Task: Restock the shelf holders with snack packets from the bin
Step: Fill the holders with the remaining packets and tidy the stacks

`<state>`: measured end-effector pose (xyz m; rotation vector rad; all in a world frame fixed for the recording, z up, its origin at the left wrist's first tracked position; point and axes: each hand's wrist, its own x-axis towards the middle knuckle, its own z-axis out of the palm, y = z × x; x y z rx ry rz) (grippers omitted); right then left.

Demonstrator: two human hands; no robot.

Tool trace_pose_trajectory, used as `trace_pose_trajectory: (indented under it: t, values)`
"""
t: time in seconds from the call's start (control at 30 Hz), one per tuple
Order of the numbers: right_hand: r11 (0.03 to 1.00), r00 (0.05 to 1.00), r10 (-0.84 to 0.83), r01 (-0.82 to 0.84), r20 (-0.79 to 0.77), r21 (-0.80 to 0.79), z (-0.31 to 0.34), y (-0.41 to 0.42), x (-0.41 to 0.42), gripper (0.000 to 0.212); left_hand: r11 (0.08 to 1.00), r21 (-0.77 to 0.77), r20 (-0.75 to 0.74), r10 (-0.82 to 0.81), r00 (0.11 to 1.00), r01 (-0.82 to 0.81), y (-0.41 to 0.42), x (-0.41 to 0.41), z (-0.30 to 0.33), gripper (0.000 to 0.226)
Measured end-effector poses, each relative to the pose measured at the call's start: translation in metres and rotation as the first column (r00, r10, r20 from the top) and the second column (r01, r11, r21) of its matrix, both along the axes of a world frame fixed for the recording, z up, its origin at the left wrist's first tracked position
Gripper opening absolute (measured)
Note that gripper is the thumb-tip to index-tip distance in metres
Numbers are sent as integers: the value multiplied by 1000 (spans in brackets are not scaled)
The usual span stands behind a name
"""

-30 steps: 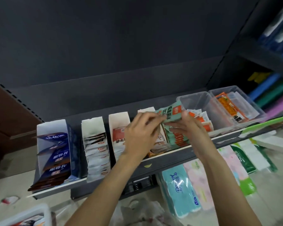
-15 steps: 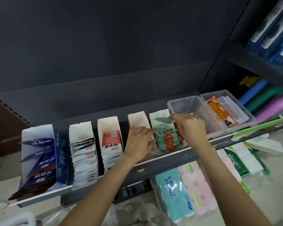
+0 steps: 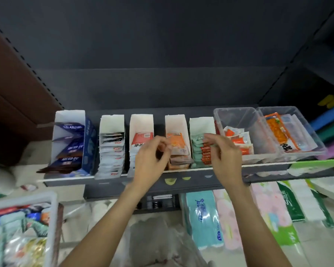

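Five paper holders stand in a row on the dark shelf [image 3: 191, 183]: a blue box with dark packets [image 3: 89, 135], then holders with white packets [image 3: 112, 151], red-and-white packets [image 3: 142, 138], orange packets [image 3: 175, 139] and green packets [image 3: 199, 151]. My left hand [image 3: 152, 158] hovers in front of the red-and-white and orange holders, fingers loosely curled, holding nothing. My right hand [image 3: 224, 154] hangs just in front of the green holder, fingers also loosely curled and empty. The white bin [image 3: 53, 218] of mixed snack packets sits at the lower left.
Two clear plastic tubs [image 3: 237, 120] [image 3: 297, 124] stand right of the holders, with red-white sachets and an orange pack inside. Tissue packs [image 3: 202, 216] and green packs [image 3: 293, 205] lie on the floor below. A crumpled plastic bag [image 3: 158, 239] lies between my arms.
My right hand let go of the green packet, which now lies in the green holder. Both hands drew back from the holders, and the view tilted down so the bin shows.
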<state>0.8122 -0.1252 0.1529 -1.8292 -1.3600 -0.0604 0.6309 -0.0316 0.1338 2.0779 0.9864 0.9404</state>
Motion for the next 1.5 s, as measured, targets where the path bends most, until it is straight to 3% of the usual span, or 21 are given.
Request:
trace_pose_trajectory:
  t: [0.1, 0.2, 0.27, 0.33, 0.43, 0.57, 0.7, 0.77, 0.87, 1.0, 1.1, 1.2, 1.3, 1.5]
  values:
    - [985, 974, 173, -169, -145, 35, -7, -14, -42, 30, 958, -172, 181, 258, 949, -227, -24, -53, 1, 17]
    - [914, 914, 365, -388, -178, -118, -27, -18, -89, 34, 901, -289, 181, 385, 905, -325, -54, -113, -8, 21]
    - [824, 861, 497, -507, -107, -253, -41, -20, -124, 34, 865, -304, 75, 439, 895, -399, -77, -160, -17, 25]
    - [699, 785, 616, -582, -63, -415, -54, -21, -160, 27, 845, -251, -144, 450, 881, -472, -98, -212, -29, 28]
    - [516, 667, 740, -644, -85, -565, -72, -22, -212, 26, 790, -210, -485, 428, 763, -576, -125, -284, -47, 18]
    - [322, 534, 816, -736, -220, -595, -86, -14, -284, 22, 620, -189, -560, 569, 602, -762, -153, -363, -63, 16]
    - [247, 492, 787, -804, -372, -541, -100, 4, -366, 24, 464, -224, -550, 666, 504, -857, -146, -434, -82, 21]
    - [242, 507, 757, -803, -412, -544, -112, 17, -407, 28, 430, -252, -585, 646, 491, -867, -132, -467, -97, 30]
    - [262, 581, 718, -735, -382, -626, -138, 40, -461, 34, 463, -306, -632, 555, 541, -832, -104, -505, -123, 38]
    - [344, 749, 591, -569, -299, -747, -175, 63, -509, 38, 642, -349, -680, 328, 656, -683, -70, -535, -153, 35]
    - [413, 852, 468, -445, -234, -794, -193, 69, -530, 46, 758, -395, -713, 103, 694, -519, -51, -551, -166, 45]
    - [426, 934, 322, -291, -158, -856, -204, 70, -542, 65, 774, -447, -733, -30, 680, -448, -39, -559, -175, 54]
    - [399, 952, 305, -165, -40, -902, -215, 71, -546, 73, 832, -393, -779, -75, 623, -392, -30, -558, -181, 57]
    - [556, 970, 210, -224, -126, -800, -208, 72, -545, 42, 918, -298, -828, -111, 550, -263, -21, -555, -195, 39]
